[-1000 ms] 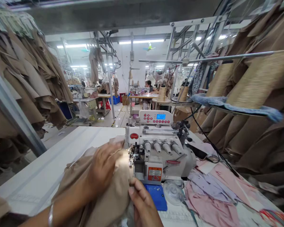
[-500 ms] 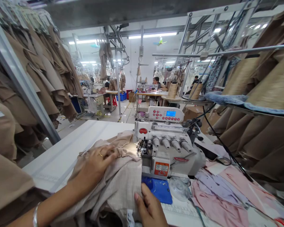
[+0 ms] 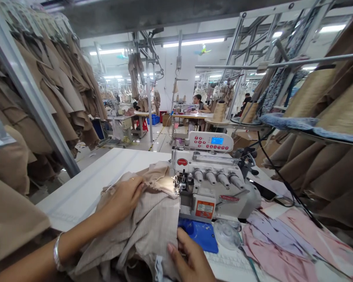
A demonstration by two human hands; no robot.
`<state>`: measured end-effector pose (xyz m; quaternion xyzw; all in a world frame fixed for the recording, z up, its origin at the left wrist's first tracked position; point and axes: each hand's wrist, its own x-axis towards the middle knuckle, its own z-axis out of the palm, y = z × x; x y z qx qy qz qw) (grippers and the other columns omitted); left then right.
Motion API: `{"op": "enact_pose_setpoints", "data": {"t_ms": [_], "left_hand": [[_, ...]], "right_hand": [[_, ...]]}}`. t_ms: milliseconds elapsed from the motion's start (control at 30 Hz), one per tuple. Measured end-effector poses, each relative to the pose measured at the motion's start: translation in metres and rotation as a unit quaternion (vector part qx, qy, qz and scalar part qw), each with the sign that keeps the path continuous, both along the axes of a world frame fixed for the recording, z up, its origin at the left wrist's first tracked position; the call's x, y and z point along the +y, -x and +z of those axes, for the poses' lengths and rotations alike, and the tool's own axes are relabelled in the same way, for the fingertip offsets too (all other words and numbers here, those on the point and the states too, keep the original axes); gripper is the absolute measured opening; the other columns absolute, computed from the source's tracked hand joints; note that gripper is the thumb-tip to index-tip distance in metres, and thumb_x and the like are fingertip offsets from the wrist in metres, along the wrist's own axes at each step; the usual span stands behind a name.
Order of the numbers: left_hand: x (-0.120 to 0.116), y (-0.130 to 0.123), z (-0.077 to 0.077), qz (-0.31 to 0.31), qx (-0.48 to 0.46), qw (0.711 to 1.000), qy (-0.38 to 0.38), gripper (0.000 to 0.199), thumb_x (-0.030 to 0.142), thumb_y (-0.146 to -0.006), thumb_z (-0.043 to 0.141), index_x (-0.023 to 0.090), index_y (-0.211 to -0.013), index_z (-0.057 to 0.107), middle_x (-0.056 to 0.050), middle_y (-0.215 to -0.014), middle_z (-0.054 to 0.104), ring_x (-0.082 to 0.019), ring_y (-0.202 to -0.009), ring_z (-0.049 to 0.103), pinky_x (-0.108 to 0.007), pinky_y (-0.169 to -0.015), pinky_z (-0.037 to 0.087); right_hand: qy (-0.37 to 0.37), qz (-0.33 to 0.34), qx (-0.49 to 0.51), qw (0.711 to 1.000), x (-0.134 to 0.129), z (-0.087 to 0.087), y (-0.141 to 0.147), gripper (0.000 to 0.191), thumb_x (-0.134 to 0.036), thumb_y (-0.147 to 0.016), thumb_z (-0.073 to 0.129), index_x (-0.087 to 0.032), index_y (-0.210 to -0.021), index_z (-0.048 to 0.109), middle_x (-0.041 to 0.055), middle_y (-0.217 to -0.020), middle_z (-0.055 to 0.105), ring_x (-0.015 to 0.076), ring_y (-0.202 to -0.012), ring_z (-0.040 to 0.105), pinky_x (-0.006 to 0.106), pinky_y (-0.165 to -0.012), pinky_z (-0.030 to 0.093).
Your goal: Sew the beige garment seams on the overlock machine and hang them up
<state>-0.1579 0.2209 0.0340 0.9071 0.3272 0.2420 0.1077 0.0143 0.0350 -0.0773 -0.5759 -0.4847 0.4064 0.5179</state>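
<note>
A beige garment (image 3: 155, 219) lies bunched on the white table, its upper edge at the needle area of the sewing machine (image 3: 214, 184). My left hand (image 3: 125, 196) is closed on a gathered fold of it, left of the lit presser foot. Near the front, my right hand (image 3: 191, 256) pinches the garment's right edge between thumb and fingers. A white and grey tag (image 3: 159, 268) shows at the cloth's lower edge, beside my right thumb.
Pink and lilac cloth pieces (image 3: 279, 239) lie right of the machine. A blue plate (image 3: 204, 237) and a clear round dish (image 3: 227, 234) sit before it. Brown garments (image 3: 53, 86) hang at the left. Thread cones stand at the right. A person (image 3: 198, 103) sits farther back.
The view has shifted slightly, so the machine and table appear farther right. The fingers of my left hand have drawn together on the fold. My right hand keeps its hold on the edge.
</note>
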Motion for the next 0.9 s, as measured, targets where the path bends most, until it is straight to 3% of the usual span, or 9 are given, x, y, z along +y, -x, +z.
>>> {"op": "enact_pose_setpoints", "data": {"t_ms": [100,167,267,333,467,600,733,833,900], "left_hand": [[-0.023,-0.004,0.019,-0.009,0.015,0.999,-0.035,0.03,0.039,-0.104,0.036,0.021,-0.087,0.052,0.0,-0.078,0.062,-0.018,-0.072,0.059,-0.028,-0.063,0.038],[-0.039,-0.008,0.027,-0.077,0.066,0.984,-0.149,0.022,0.037,-0.1,0.049,0.021,-0.084,0.053,0.001,-0.074,0.06,-0.017,-0.067,0.056,-0.028,-0.058,0.033],[-0.057,-0.014,0.03,-0.235,0.115,0.912,-0.317,0.018,0.018,-0.098,0.048,0.019,-0.08,0.052,-0.002,-0.078,0.058,-0.017,-0.066,0.053,-0.029,-0.054,0.03],[-0.064,-0.017,0.028,-0.295,0.131,0.882,-0.342,0.018,0.013,-0.096,0.046,0.018,-0.08,0.052,-0.003,-0.082,0.058,-0.017,-0.069,0.053,-0.029,-0.053,0.032],[-0.064,-0.019,0.021,-0.221,0.176,0.904,-0.321,0.015,0.007,-0.095,0.043,0.017,-0.098,0.054,-0.002,-0.078,0.058,-0.017,-0.064,0.053,-0.027,-0.048,0.035],[-0.062,-0.017,0.015,-0.211,0.149,0.916,-0.306,0.016,0.01,-0.096,0.043,0.019,-0.093,0.056,-0.006,-0.094,0.062,-0.019,-0.08,0.059,-0.026,-0.06,0.046],[-0.067,-0.017,0.015,-0.151,0.083,0.937,-0.303,0.034,0.002,-0.092,0.037,0.019,-0.113,0.058,-0.007,-0.096,0.065,-0.02,-0.081,0.062,-0.027,-0.061,0.049],[-0.08,-0.019,0.016,-0.151,0.089,0.939,-0.297,0.034,-0.001,-0.086,0.038,0.018,-0.101,0.061,-0.007,-0.091,0.066,-0.021,-0.075,0.062,-0.029,-0.058,0.05],[-0.091,-0.021,0.011,-0.177,0.095,0.928,-0.313,0.027,0.0,-0.084,0.042,0.018,-0.089,0.062,-0.008,-0.089,0.066,-0.022,-0.074,0.062,-0.029,-0.056,0.051]], "right_hand": [[0.058,0.086,0.265,0.959,0.001,0.014,-0.003,0.048,-0.054,-0.085,0.072,-0.024,-0.121,0.064,0.0076,-0.106,0.073,0.0253,-0.09,0.07,0.033,-0.074,0.055],[0.079,0.08,0.333,0.936,0.001,0.019,-0.004,0.046,-0.057,-0.081,0.076,-0.023,-0.111,0.067,0.0051,-0.098,0.073,0.0219,-0.08,0.071,0.031,-0.069,0.055],[0.059,0.058,0.286,0.955,-0.001,0.02,-0.003,0.049,-0.064,-0.079,0.074,-0.02,-0.1,0.072,0.0048,-0.094,0.073,0.0228,-0.084,0.069,0.034,-0.076,0.055],[0.025,0.051,0.195,0.979,-0.003,0.018,0.0,0.053,-0.066,-0.078,0.074,-0.018,-0.1,0.074,0.0069,-0.097,0.074,0.0273,-0.094,0.067,0.039,-0.088,0.052],[0.011,-0.019,0.075,0.997,-0.006,0.005,0.005,0.06,-0.07,-0.079,0.069,-0.017,-0.106,0.077,0.0106,-0.105,0.074,0.0325,-0.101,0.064,0.04,-0.091,0.05],[-0.023,-0.032,0.063,0.997,-0.003,-0.013,0.011,0.065,-0.075,-0.084,0.058,-0.018,-0.11,0.077,0.0107,-0.104,0.075,0.0313,-0.099,0.065,0.039,-0.092,0.048],[-0.042,0.006,0.151,0.988,0.005,-0.02,0.021,0.062,-0.071,-0.085,0.062,-0.018,-0.114,0.073,0.0105,-0.103,0.075,0.029,-0.095,0.067,0.036,-0.086,0.05],[-0.072,0.014,0.26,0.963,0.009,-0.019,0.034,0.066,-0.071,-0.081,0.066,-0.02,-0.122,0.068,0.01,-0.103,0.075,0.0286,-0.089,0.07,0.038,-0.082,0.053],[-0.101,-0.035,0.282,0.953,0.01,-0.02,0.043,0.067,-0.071,-0.077,0.07,-0.02,-0.121,0.069,0.0102,-0.104,0.074,0.0313,-0.094,0.07,0.042,-0.087,0.053]]}}
